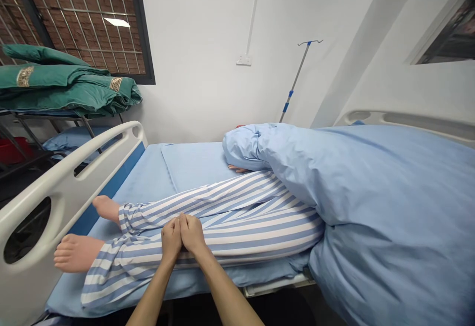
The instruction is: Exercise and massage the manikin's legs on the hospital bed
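My left hand (171,239) and my right hand (192,232) are side by side in front of me, knuckles up and touching each other. Both are curled into loose fists, and no object shows in them. They are over the lower legs of a figure in blue-and-white striped trousers (256,232); whether they rest on the cloth I cannot tell. The figure lies on its back, and its smooth bare feet (79,253) look like a mannequin's. A light-blue quilt (371,182) is heaped over its upper body. Some fingers (237,168) peek out under the quilt's edge.
The bed has a blue sheet (196,160) and a pale plastic footboard (70,177) at the left. A headboard (419,120) is at the right. Behind the bed stands an IV pole (297,81). Folded green bedding (67,86) is stacked on a rack by the barred window.
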